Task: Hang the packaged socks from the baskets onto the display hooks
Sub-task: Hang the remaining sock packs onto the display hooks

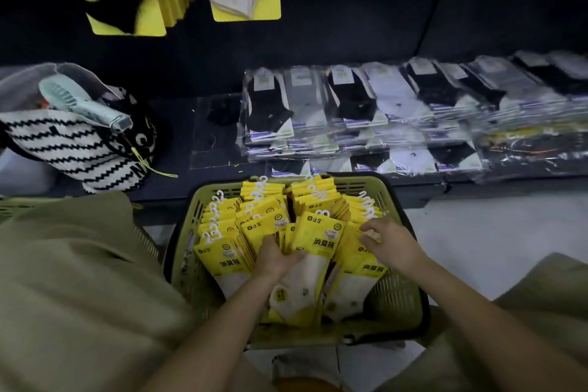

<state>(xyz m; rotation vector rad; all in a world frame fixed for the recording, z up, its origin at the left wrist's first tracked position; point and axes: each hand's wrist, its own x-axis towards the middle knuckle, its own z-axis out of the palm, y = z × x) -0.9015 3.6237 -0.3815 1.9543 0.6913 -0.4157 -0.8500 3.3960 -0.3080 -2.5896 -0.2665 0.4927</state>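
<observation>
Left grip (277, 259) is pinching a sock pack (318, 242) mid-way across the basket (397, 293). Right grip (389, 243) is resting open-fingered on packs by the right wall. Packs are probably light, slick and floppy, so best taking hold near the hook (325, 212).

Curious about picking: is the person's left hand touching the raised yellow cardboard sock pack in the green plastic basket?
Touching. Head view shows the left hand pinching the yellow cardboard sock pack, thumb across its front.

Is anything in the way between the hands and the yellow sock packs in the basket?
No, nothing. Both hands are inside the green basket among the sock packs: the left hand grips the front pack, and the right hand touches others.
</observation>
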